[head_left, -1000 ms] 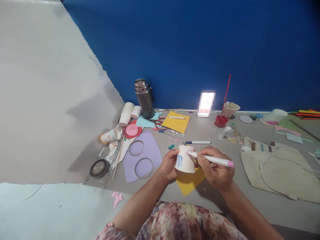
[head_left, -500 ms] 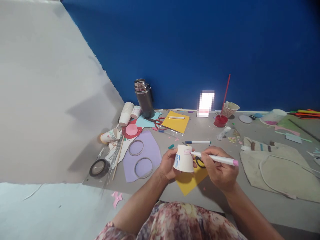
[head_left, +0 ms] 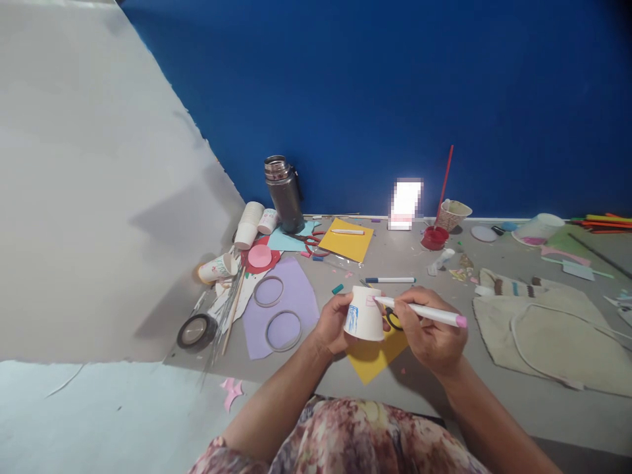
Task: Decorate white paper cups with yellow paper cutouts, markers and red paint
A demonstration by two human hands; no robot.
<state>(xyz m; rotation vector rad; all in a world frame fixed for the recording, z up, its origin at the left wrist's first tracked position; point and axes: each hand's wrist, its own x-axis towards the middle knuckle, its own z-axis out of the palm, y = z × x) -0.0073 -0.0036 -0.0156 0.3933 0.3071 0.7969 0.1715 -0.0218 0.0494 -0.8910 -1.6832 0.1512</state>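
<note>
My left hand (head_left: 336,324) is closed around a white paper cup (head_left: 365,322) held upside down above the table. Blue strokes mark the cup's left side, and a small pink outline shows near its top. A white marker with a pink end (head_left: 429,312) is pinched in my right hand (head_left: 434,336), its tip touching the cup by the pink lines. Under the cup lies a yellow sheet (head_left: 372,362), with the black handle of a tool (head_left: 394,320) partly hidden between my hands. Just beyond sits a blue-and-white marker (head_left: 391,280) near a teal cap (head_left: 338,289).
A dark thermos (head_left: 285,194) stands at the back beside stacked paper cups (head_left: 249,224). Two tape rings (head_left: 283,330) rest on purple paper (head_left: 301,296), with black tape (head_left: 196,331) to the left. Red-handled scissors (head_left: 313,243) lie behind. To the right is a beige cloth bag (head_left: 553,342).
My right hand has shifted slightly left with the marker, whose tip has moved along the pink outline. The cup has turned or shifted a little to the right in my left hand.
</note>
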